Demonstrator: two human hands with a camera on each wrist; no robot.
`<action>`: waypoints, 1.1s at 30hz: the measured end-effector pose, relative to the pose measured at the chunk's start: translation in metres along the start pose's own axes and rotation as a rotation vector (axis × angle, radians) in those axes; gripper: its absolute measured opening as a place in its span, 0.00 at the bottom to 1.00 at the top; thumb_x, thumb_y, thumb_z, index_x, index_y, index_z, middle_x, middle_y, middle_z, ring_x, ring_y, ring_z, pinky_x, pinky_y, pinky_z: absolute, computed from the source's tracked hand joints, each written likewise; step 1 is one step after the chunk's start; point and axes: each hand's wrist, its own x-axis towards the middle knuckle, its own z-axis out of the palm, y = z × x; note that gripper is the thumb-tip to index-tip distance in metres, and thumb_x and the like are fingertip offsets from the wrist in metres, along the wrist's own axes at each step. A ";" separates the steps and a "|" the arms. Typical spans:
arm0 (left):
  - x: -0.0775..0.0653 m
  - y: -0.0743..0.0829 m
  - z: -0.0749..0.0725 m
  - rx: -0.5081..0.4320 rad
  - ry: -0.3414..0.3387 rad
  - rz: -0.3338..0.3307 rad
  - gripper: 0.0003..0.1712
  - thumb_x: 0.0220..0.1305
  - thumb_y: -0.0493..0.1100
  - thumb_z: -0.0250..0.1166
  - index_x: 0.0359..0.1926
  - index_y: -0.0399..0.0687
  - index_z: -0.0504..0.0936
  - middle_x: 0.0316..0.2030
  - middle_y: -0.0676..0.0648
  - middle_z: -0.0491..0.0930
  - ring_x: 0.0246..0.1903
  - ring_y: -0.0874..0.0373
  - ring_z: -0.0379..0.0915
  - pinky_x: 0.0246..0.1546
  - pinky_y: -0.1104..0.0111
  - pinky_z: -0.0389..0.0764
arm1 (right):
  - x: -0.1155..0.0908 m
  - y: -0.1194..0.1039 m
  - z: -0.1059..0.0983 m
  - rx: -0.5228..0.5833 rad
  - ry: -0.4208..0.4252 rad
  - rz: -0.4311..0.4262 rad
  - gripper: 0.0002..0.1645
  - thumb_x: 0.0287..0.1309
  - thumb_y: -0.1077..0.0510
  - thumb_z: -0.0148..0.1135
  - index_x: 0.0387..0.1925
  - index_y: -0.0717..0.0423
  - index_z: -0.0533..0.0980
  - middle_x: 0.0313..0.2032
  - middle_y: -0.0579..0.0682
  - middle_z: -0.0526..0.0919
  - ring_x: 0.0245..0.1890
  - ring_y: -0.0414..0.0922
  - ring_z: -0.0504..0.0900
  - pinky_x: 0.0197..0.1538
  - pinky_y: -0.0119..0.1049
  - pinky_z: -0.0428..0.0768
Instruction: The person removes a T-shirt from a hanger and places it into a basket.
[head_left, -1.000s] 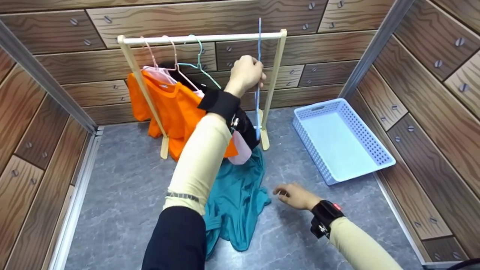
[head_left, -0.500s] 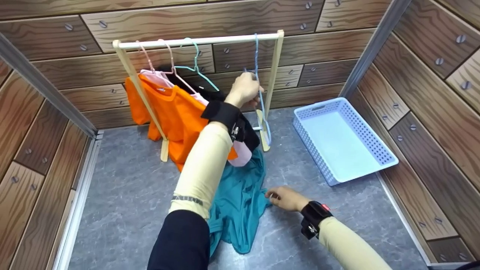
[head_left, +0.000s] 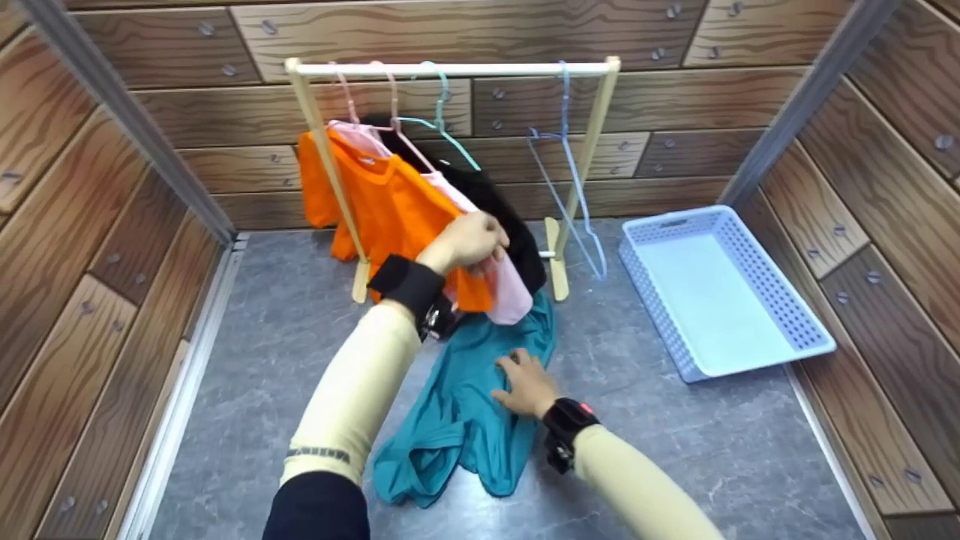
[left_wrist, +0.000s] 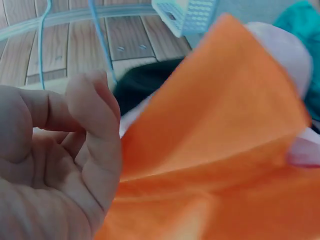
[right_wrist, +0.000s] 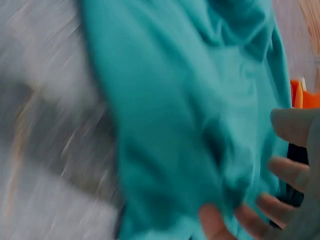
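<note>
My left hand is at the edge of an orange shirt, which hangs at the left of a small clothes rack. In the left wrist view, the fingers of the left hand are loosely bent beside the orange cloth, with nothing seen in them. My right hand is over a crumpled teal garment on the floor. Its fingers are spread above the teal cloth; contact is unclear. A bare blue hanger hangs at the rack's right end.
A pink garment and a black one hang behind the orange shirt. Pink hangers and a mint-green hanger are on the bar. A light blue basket stands at the right. Wood-patterned walls enclose the floor.
My left hand has hooked the blue hanger on the bar, let it go and moved down-left to the orange shirt. The right hand has moved left over the teal garment.
</note>
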 end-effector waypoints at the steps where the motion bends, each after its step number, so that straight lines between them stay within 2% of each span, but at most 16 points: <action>1: -0.005 -0.006 -0.001 -0.010 -0.009 -0.006 0.15 0.67 0.36 0.49 0.44 0.35 0.81 0.26 0.45 0.81 0.12 0.61 0.72 0.15 0.72 0.77 | 0.003 -0.005 0.006 0.000 -0.018 0.015 0.34 0.58 0.46 0.67 0.64 0.50 0.70 0.65 0.64 0.65 0.62 0.65 0.68 0.55 0.64 0.74; 4: -0.017 -0.020 0.000 -0.013 -0.049 -0.003 0.15 0.67 0.36 0.48 0.44 0.35 0.80 0.29 0.41 0.83 0.14 0.61 0.74 0.17 0.71 0.79 | 0.008 -0.017 0.024 -0.038 -0.114 0.059 0.41 0.56 0.37 0.65 0.69 0.42 0.65 0.72 0.63 0.55 0.69 0.69 0.57 0.56 0.72 0.69; 7: -0.026 -0.031 0.007 0.026 -0.135 0.011 0.16 0.67 0.35 0.47 0.43 0.34 0.81 0.33 0.37 0.84 0.15 0.59 0.74 0.18 0.71 0.78 | 0.005 -0.018 0.041 -0.129 -0.156 0.085 0.39 0.53 0.34 0.65 0.65 0.38 0.68 0.75 0.60 0.52 0.72 0.70 0.50 0.54 0.77 0.66; 9: -0.032 -0.042 0.009 0.071 -0.203 0.012 0.16 0.68 0.36 0.47 0.41 0.35 0.81 0.30 0.38 0.84 0.16 0.58 0.75 0.19 0.70 0.79 | 0.001 -0.016 0.052 -0.224 -0.122 0.068 0.32 0.53 0.36 0.67 0.56 0.42 0.74 0.73 0.58 0.56 0.72 0.68 0.53 0.53 0.76 0.68; 11: -0.041 -0.056 0.009 0.107 -0.260 -0.005 0.15 0.69 0.37 0.48 0.40 0.37 0.82 0.30 0.39 0.83 0.18 0.57 0.75 0.19 0.69 0.78 | -0.002 -0.011 0.058 -0.295 -0.025 0.008 0.20 0.51 0.44 0.71 0.44 0.45 0.77 0.67 0.57 0.66 0.68 0.65 0.62 0.48 0.71 0.73; 13: -0.049 -0.073 0.007 0.137 -0.299 -0.030 0.14 0.70 0.38 0.48 0.38 0.39 0.81 0.32 0.39 0.84 0.21 0.56 0.76 0.20 0.69 0.79 | -0.005 -0.001 0.055 -0.323 0.041 -0.060 0.11 0.47 0.54 0.72 0.32 0.48 0.77 0.56 0.56 0.73 0.59 0.62 0.71 0.41 0.64 0.78; 15: -0.058 -0.091 0.004 0.157 -0.302 -0.069 0.13 0.70 0.39 0.49 0.39 0.41 0.81 0.36 0.38 0.85 0.23 0.55 0.77 0.21 0.69 0.80 | -0.007 0.011 0.043 -0.319 0.064 -0.111 0.09 0.42 0.62 0.69 0.27 0.50 0.77 0.45 0.54 0.76 0.49 0.59 0.75 0.35 0.57 0.79; 18: -0.070 -0.117 -0.001 0.173 -0.281 -0.143 0.12 0.70 0.40 0.52 0.41 0.41 0.81 0.40 0.37 0.85 0.25 0.54 0.79 0.23 0.66 0.82 | -0.007 0.029 0.016 -0.256 0.043 -0.066 0.09 0.39 0.67 0.66 0.25 0.53 0.76 0.36 0.53 0.77 0.41 0.56 0.77 0.34 0.54 0.79; 20: -0.075 -0.131 -0.002 0.181 -0.248 -0.197 0.10 0.70 0.40 0.54 0.42 0.42 0.81 0.40 0.39 0.86 0.26 0.53 0.81 0.24 0.65 0.83 | -0.006 0.039 -0.001 -0.229 0.039 0.027 0.10 0.42 0.66 0.64 0.30 0.53 0.77 0.39 0.54 0.78 0.45 0.57 0.76 0.40 0.57 0.78; 22: -0.079 -0.141 -0.002 0.198 -0.209 -0.241 0.10 0.70 0.41 0.56 0.42 0.42 0.81 0.39 0.40 0.86 0.27 0.52 0.82 0.24 0.64 0.84 | -0.004 0.045 -0.011 -0.196 0.040 0.128 0.16 0.48 0.60 0.64 0.42 0.52 0.77 0.51 0.58 0.76 0.54 0.61 0.73 0.48 0.65 0.75; 24: -0.080 -0.148 0.000 0.229 -0.175 -0.273 0.09 0.70 0.42 0.56 0.42 0.43 0.80 0.37 0.42 0.86 0.28 0.51 0.83 0.24 0.64 0.85 | -0.003 0.046 -0.015 -0.169 0.016 0.199 0.29 0.53 0.49 0.66 0.58 0.49 0.73 0.65 0.60 0.66 0.66 0.66 0.63 0.53 0.74 0.68; 26: -0.080 -0.153 0.002 0.273 -0.154 -0.289 0.10 0.71 0.43 0.55 0.42 0.44 0.80 0.36 0.43 0.86 0.28 0.51 0.84 0.24 0.64 0.85 | -0.004 0.044 -0.013 -0.141 -0.049 0.248 0.46 0.52 0.37 0.67 0.70 0.43 0.62 0.75 0.61 0.50 0.72 0.70 0.49 0.56 0.79 0.61; 27: -0.080 -0.155 0.004 0.295 -0.149 -0.292 0.10 0.71 0.43 0.54 0.42 0.45 0.80 0.36 0.44 0.86 0.28 0.51 0.84 0.23 0.65 0.85 | -0.004 0.042 -0.009 -0.145 -0.095 0.269 0.54 0.48 0.31 0.68 0.73 0.39 0.57 0.77 0.60 0.43 0.74 0.71 0.44 0.56 0.80 0.60; 29: -0.080 -0.159 0.007 0.337 -0.149 -0.296 0.11 0.71 0.43 0.53 0.42 0.45 0.80 0.34 0.46 0.85 0.28 0.52 0.84 0.22 0.65 0.84 | -0.007 0.038 -0.001 -0.177 -0.178 0.291 0.64 0.39 0.26 0.71 0.75 0.34 0.51 0.77 0.60 0.35 0.74 0.73 0.39 0.54 0.80 0.62; 31: -0.080 -0.163 0.009 0.368 -0.152 -0.295 0.12 0.71 0.43 0.51 0.41 0.46 0.80 0.33 0.47 0.84 0.28 0.52 0.84 0.22 0.66 0.84 | -0.009 0.035 0.007 -0.213 -0.215 0.298 0.69 0.35 0.27 0.74 0.75 0.35 0.49 0.77 0.61 0.34 0.73 0.74 0.42 0.51 0.78 0.68; 33: -0.081 -0.167 0.011 0.382 -0.148 -0.296 0.12 0.70 0.43 0.50 0.39 0.47 0.80 0.32 0.48 0.83 0.27 0.52 0.84 0.21 0.66 0.84 | -0.011 0.035 0.012 -0.235 -0.197 0.286 0.68 0.35 0.32 0.77 0.75 0.39 0.51 0.77 0.64 0.37 0.71 0.75 0.46 0.48 0.73 0.74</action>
